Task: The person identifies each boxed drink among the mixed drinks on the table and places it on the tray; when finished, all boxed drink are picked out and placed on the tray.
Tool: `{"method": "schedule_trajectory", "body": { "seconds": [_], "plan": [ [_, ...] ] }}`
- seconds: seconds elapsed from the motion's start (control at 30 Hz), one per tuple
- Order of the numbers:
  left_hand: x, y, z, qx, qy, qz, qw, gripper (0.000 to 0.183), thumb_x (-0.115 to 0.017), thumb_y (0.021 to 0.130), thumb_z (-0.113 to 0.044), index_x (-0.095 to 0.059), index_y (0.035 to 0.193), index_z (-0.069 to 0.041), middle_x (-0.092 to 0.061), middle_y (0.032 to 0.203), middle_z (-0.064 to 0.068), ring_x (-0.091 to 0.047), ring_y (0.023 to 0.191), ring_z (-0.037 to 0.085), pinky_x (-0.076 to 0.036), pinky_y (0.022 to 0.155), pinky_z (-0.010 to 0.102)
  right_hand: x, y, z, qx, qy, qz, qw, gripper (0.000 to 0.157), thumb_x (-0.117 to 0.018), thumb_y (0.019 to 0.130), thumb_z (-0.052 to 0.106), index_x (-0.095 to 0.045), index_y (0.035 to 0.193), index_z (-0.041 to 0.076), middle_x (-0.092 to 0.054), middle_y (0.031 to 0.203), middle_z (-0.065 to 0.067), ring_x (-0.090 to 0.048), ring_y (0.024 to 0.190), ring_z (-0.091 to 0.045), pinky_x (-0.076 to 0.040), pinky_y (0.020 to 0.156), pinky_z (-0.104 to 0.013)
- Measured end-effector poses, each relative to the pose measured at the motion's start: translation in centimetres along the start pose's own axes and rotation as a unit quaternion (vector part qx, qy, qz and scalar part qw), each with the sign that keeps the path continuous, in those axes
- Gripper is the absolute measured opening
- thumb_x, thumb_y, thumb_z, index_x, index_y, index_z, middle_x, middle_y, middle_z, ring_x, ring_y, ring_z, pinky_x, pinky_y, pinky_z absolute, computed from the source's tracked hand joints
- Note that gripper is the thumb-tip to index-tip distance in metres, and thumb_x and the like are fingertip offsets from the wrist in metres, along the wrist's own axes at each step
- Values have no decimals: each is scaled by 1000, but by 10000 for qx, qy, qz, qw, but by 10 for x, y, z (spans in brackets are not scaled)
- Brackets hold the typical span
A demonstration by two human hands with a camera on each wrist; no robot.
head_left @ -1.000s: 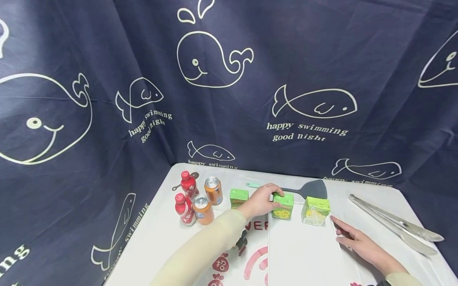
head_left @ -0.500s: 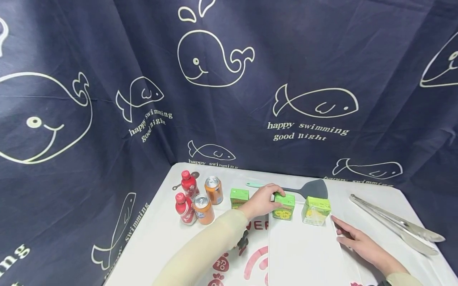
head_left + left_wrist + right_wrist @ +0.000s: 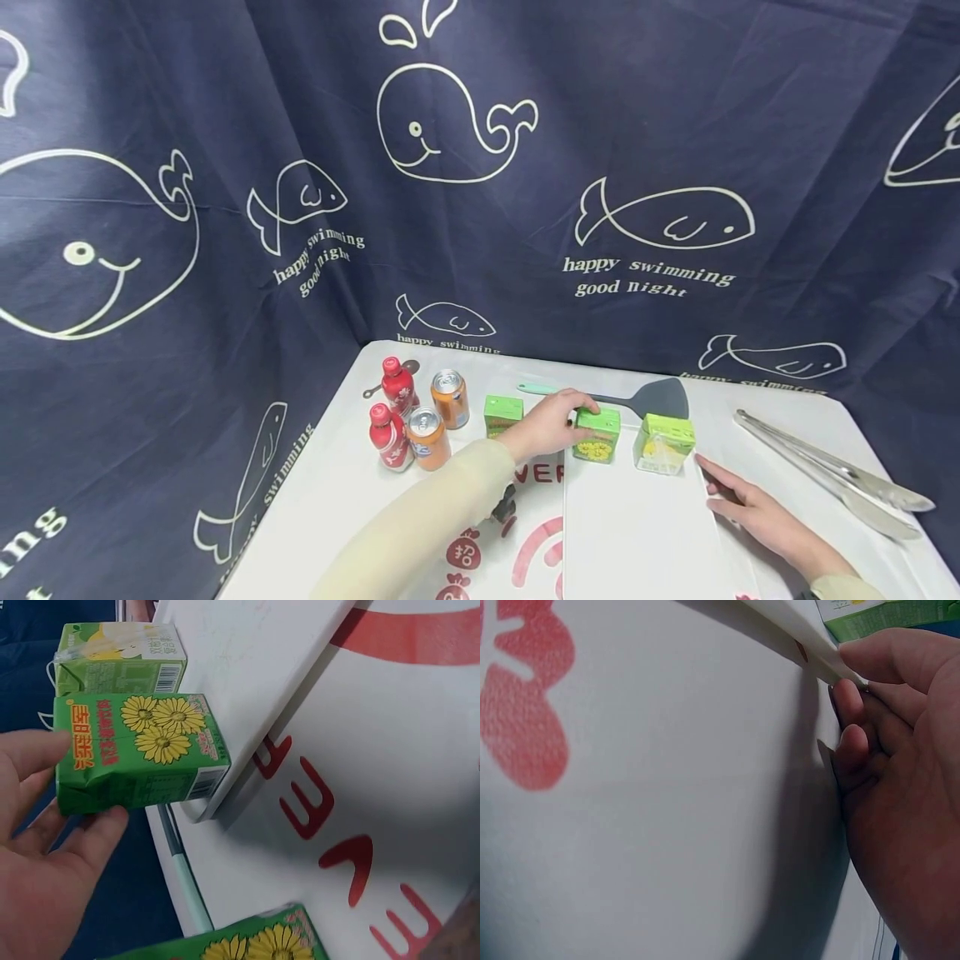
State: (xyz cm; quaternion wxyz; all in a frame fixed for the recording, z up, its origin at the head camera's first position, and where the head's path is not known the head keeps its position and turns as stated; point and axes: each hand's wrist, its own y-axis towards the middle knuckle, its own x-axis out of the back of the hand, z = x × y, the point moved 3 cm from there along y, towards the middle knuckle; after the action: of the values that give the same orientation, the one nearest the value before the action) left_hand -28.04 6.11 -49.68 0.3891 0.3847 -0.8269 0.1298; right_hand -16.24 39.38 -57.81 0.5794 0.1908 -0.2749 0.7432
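Observation:
My left hand (image 3: 553,423) grips a green drink carton (image 3: 150,750) with yellow flowers by its upper end, fingers and thumb on its sides. That carton stands at the far end of a white board (image 3: 637,533). Beside it on the board is a lighter green drink carton (image 3: 664,444) with pale yellow fruit printed on it; no hand touches it. My right hand (image 3: 757,517) is at the board's right edge near the far corner. In the right wrist view, thumb and fingers (image 3: 847,701) pinch that edge; part of their contact is hidden.
Left of the board stand another green carton (image 3: 502,412), two orange cans (image 3: 427,442) and two red bottles (image 3: 390,439), with a small spoon (image 3: 410,367) behind. A dark spatula (image 3: 660,397) lies behind the cartons. Metal tongs (image 3: 832,471) lie at right on the white tablecloth (image 3: 322,517).
The view has shifted slightly. Both hands keep the same hold, and the cartons and board show no clear movement.

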Motion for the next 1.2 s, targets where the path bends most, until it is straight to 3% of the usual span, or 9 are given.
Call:
{"method": "schedule_trajectory", "body": {
  "seconds": [0.2,0.43,0.8,1.0,1.2],
  "plan": [
    [9,-13,1,-90,511,419,9978,55,-70,101,-25,-53,151,-14,-51,155,1,-43,145,13,-32,119,26,-1,1,-2,169,11,-87,9998,70,-66,103,27,-35,160,-2,-50,148,-29,-48,115,11,-36,93,-4],
    [30,-41,-2,66,545,764,9956,65,-63,105,-30,-38,162,-13,-39,165,4,-35,151,17,-29,122,31,0,1,-1,105,9,-48,9999,72,-66,103,29,-35,160,-1,-48,150,-30,-46,114,15,-37,93,-4],
    [53,-98,3,-343,877,879,9917,56,-57,107,-40,-47,157,-16,-39,165,3,-35,151,18,-30,123,34,-3,1,-1,104,80,-26,9999,73,-67,102,31,-35,160,1,-43,154,-32,-42,113,21,-33,92,-2],
    [63,-135,23,-427,780,723,9934,53,-58,107,-41,-52,154,-18,-42,163,5,-37,150,18,-34,121,38,-2,3,0,111,-4,19,9999,73,-66,103,32,-34,161,0,-42,154,-32,-42,115,19,-34,93,-2],
    [72,-165,42,-227,376,520,9977,54,-63,104,-43,-53,153,-22,-44,162,3,-38,149,18,-35,121,44,1,4,-2,-18,-66,98,9999,75,-65,103,33,-33,161,-1,-42,154,-32,-44,112,18,-38,91,-5]
  ]
}}
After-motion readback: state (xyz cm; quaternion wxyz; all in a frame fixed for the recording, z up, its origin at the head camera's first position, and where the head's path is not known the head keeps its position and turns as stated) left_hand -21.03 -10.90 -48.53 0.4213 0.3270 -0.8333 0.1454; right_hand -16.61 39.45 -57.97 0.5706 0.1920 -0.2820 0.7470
